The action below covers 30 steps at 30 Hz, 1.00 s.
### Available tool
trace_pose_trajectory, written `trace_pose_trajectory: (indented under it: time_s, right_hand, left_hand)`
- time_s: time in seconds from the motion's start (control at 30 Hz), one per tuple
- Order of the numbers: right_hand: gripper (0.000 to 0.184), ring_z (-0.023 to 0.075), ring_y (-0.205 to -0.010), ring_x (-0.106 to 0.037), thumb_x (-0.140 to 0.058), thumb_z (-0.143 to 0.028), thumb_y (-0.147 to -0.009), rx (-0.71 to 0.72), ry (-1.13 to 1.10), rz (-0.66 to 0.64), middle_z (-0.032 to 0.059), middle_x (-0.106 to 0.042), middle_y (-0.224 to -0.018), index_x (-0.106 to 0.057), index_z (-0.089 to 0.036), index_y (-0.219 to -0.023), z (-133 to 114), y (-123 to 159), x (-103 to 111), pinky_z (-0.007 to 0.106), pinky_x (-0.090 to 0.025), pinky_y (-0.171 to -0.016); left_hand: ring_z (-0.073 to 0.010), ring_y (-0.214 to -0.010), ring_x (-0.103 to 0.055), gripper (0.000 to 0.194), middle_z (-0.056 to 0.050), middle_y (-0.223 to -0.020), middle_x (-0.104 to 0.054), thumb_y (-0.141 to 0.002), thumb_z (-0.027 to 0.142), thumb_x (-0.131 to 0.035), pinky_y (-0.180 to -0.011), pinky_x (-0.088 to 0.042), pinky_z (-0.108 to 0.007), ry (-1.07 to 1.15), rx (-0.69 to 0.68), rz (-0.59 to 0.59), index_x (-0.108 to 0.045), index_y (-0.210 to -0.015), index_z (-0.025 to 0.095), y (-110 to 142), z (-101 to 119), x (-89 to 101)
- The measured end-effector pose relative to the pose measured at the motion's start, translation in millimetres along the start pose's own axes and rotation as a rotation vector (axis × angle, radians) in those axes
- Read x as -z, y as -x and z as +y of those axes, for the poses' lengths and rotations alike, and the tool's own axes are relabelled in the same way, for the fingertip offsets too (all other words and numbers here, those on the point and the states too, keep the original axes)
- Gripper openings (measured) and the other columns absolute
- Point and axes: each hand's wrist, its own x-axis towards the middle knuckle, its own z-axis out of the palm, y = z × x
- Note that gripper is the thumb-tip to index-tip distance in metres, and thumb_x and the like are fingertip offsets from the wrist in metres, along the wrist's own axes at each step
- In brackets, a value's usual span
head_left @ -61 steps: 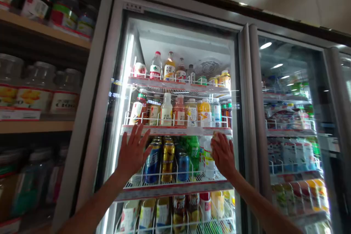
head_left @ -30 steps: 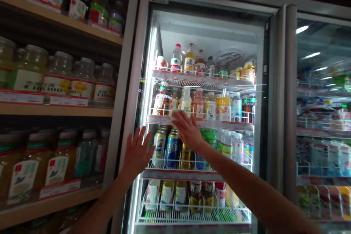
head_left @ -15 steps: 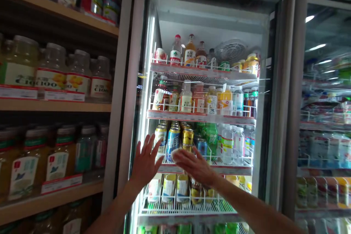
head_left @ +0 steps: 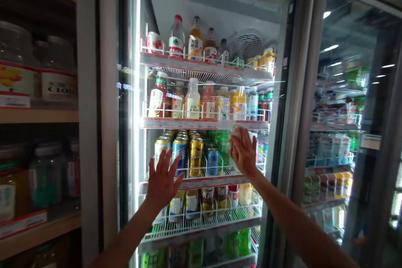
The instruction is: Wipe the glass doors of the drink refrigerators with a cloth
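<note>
My left hand (head_left: 161, 182) is raised with its fingers spread, palm toward the glass door (head_left: 201, 0) of a lit drinks fridge. It seems to rest on or close to the glass, in front of the beer cans (head_left: 179, 155); nothing is in it. Farther right, my right hand (head_left: 244, 155) is up at the same glass, bent at the fingers over a pale, crumpled cloth (head_left: 239, 130). Motion blurs this cloth, and only its upper edge shows past the fingers. Behind the right hand, bottles on the third shelf are partly covered.
Bottles stand on the fridge's upper shelf (head_left: 201, 65), with more drinks on racks below. On the left is an open wooden shelf (head_left: 40, 116) holding bottles. A metal door frame (head_left: 300, 104) separates this fridge from another glass-fronted fridge (head_left: 333, 127) on the right.
My right hand has moved up and to the right across the glass with the pale cloth. The view has shifted right; my left hand stays raised with fingers spread.
</note>
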Motion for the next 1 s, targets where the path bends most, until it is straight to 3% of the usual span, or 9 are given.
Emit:
trace_pose_trajectory:
  time_s: [0.1,0.23,0.27,0.43,0.5,0.63,0.7,0.9,1.0]
  right_hand:
    - [0.046,0.026,-0.137,-0.022,-0.044,-0.019,-0.086,-0.139,0.044,0.065,0.007,-0.016,-0.151,-0.043,-0.025,-0.131,17.7,8.0,5.7,0.052,-0.021,-0.108]
    - [0.04,0.024,-0.136,-0.025,-0.047,-0.015,-0.084,0.115,-0.033,-0.094,0.0036,-0.016,-0.151,-0.051,-0.025,-0.122,13.7,68.1,13.9,0.046,-0.021,-0.11]
    - [0.039,0.024,-0.135,-0.026,-0.048,-0.015,-0.084,0.113,-0.027,-0.09,0.004,-0.018,-0.151,-0.053,-0.024,-0.121,16.7,73.6,13.9,0.046,-0.021,-0.11]
    - [0.04,0.0269,-0.134,-0.028,-0.045,-0.019,-0.086,-0.182,0.068,0.11,0.0124,-0.025,-0.148,-0.049,-0.021,-0.126,69.0,30.6,7.8,0.053,-0.027,-0.105]
    - [0.044,0.0283,-0.134,-0.028,-0.042,-0.02,-0.087,-0.257,0.077,0.153,0.0124,-0.025,-0.148,-0.044,-0.022,-0.13,82.9,33.1,8.9,0.055,-0.03,-0.102]
    - [0.051,0.0288,-0.134,-0.028,-0.044,-0.018,-0.086,-0.237,0.068,0.084,0.0124,-0.023,-0.149,-0.035,-0.024,-0.136,76.3,99.9,20.1,0.055,-0.034,-0.099]
    - [0.05,0.0284,-0.132,-0.031,-0.046,-0.017,-0.085,-0.204,0.051,0.075,0.0121,-0.025,-0.148,-0.039,-0.025,-0.134,77.2,116.7,23.4,0.054,-0.035,-0.1]
    - [0.042,0.0265,-0.133,-0.029,-0.038,-0.019,-0.087,-0.38,-0.008,0.183,0.0156,-0.024,-0.147,-0.047,-0.016,-0.128,111.9,58.1,16.8,0.046,-0.036,-0.103]
    - [0.045,0.0274,-0.133,-0.029,-0.04,-0.02,-0.087,-0.38,-0.015,0.115,0.015,-0.02,-0.149,-0.042,-0.018,-0.132,94.1,95.8,20.7,0.047,-0.037,-0.101]
  left_hand:
    - [-0.0265,-0.138,-0.016,0.068,-0.008,-0.15,-0.017,-0.084,0.035,-0.05,-0.111,-0.009,-0.052,0.051,-0.01,0.03,-0.015,-0.142,0.027,-3.5,14.8,-5.6]
    - [-0.0261,-0.137,-0.018,0.064,-0.009,-0.147,-0.025,-0.084,0.037,-0.05,-0.111,-0.009,-0.051,0.085,-0.048,0.004,-0.023,-0.14,0.024,-4.9,28.4,-10.8]
    - [-0.0257,-0.137,-0.017,0.063,-0.01,-0.147,-0.026,-0.084,0.037,-0.05,-0.111,-0.009,-0.051,0.088,-0.055,0.003,-0.025,-0.14,0.024,-6.1,31.5,-12.0]
    - [-0.0245,-0.138,-0.016,0.064,-0.009,-0.148,-0.025,-0.084,0.035,-0.05,-0.112,-0.008,-0.05,0.111,-0.052,0.037,-0.023,-0.14,0.025,-15.7,49.9,-20.3]
    - [-0.0251,-0.138,-0.017,0.065,-0.009,-0.147,-0.025,-0.083,0.035,-0.051,-0.111,-0.009,-0.051,0.12,-0.045,0.018,-0.022,-0.141,0.026,-15.5,55.4,-23.8]
    - [-0.0259,-0.137,-0.018,0.065,-0.009,-0.147,-0.026,-0.083,0.035,-0.051,-0.111,-0.009,-0.052,0.113,-0.034,-0.009,-0.022,-0.141,0.026,-7.8,57.6,-28.1]
    - [-0.0258,-0.137,-0.018,0.065,-0.009,-0.147,-0.025,-0.083,0.035,-0.051,-0.111,-0.01,-0.051,0.104,-0.027,-0.013,-0.021,-0.141,0.026,-5.2,57.9,-28.7]
    - [-0.0257,-0.137,-0.017,0.065,-0.008,-0.148,-0.024,-0.084,0.035,-0.05,-0.111,-0.01,-0.051,0.093,0.013,-0.013,-0.02,-0.141,0.026,-6.6,62.3,-25.4]
    - [-0.0267,-0.137,-0.018,0.065,-0.009,-0.147,-0.025,-0.084,0.033,-0.049,-0.111,-0.011,-0.052,0.073,0.053,-0.013,-0.02,-0.141,0.027,-3.9,54.6,-16.3]
